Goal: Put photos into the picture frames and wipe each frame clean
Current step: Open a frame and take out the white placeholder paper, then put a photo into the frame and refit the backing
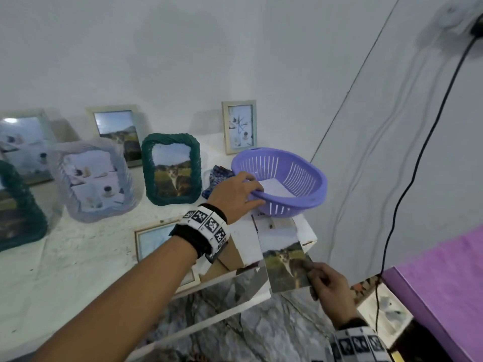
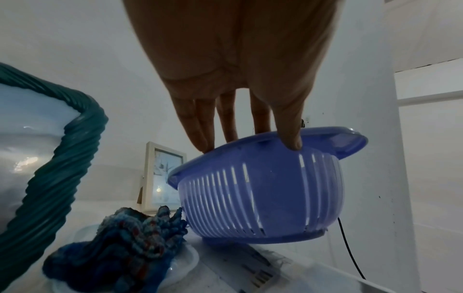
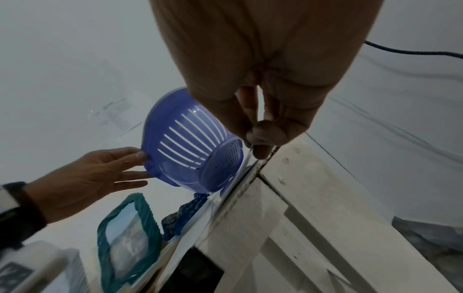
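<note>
The purple basket (image 1: 287, 178) sits tilted at the right end of the white table (image 1: 91, 246), its slotted wall toward the near side, with white paper (image 1: 277, 188) lying inside. The left hand (image 1: 235, 194) holds its near-left rim, thumb over the top and fingers spread under the edge. Just left of the basket lies a crumpled blue cloth (image 1: 218, 178), beside a green frame (image 1: 172, 169) showing a cat.

The photo (image 1: 286, 265) shows a cat on grass under pale sky. It hangs off the table's near-right corner, pinched at its right edge by the right hand (image 1: 330, 288), thumb and fingers pressed together on it.
</note>
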Available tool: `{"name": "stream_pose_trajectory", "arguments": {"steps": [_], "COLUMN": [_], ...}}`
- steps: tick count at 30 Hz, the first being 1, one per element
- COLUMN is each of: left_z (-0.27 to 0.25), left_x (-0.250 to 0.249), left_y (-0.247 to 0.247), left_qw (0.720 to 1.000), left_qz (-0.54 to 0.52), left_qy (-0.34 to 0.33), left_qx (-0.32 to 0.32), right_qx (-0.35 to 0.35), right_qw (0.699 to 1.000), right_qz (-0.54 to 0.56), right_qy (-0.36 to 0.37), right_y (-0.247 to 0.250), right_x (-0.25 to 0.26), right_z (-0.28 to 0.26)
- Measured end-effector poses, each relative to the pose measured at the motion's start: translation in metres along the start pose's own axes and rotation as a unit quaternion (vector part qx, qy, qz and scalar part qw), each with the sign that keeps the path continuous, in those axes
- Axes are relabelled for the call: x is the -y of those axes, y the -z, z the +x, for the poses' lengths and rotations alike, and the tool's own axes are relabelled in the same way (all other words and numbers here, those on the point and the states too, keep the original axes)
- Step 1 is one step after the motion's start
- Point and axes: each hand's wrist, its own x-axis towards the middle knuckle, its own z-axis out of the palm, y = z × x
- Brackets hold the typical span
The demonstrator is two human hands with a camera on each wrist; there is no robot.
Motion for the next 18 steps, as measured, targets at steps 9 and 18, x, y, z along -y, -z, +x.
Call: {"name": "stream_pose_trajectory", "arguments": {"steps": [9,18], "left_z": [-0.01,-0.025], "left_x": [0.002,0.003], "left_y": [-0.009,-0.036], "left_qw": [0.999,0.998], "left_qz": [0.025,0.047], "left_qy": [-0.016,-0.02], "left_qx": [-0.022,-0.046], "right_qx": [-0.037,-0.013], "right_qw": [0.98,0.97], "right_qz": [-0.193,-0.242], "right_qy": [0.029,0.008], "right_y": [-0.014,-0.019], "right_x": [0.028,0.026], "right_z": [0.089,0.097]}}
